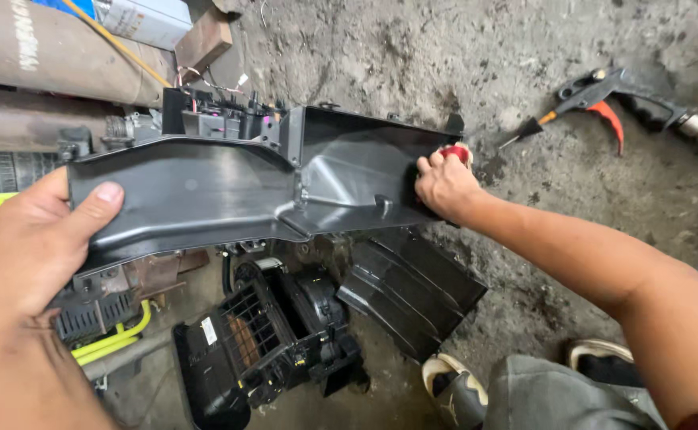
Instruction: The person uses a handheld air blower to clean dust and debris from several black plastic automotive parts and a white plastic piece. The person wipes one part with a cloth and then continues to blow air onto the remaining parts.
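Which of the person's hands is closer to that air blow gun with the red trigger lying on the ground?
The right hand. It grips the black plastic duct's far end, just left of the air blow gun. The left hand holds the duct's opposite end, much farther away.

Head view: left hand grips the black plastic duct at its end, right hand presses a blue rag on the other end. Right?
Not quite. In the head view the rag under the right hand is red, not blue. The left hand does grip the black plastic duct at its end.
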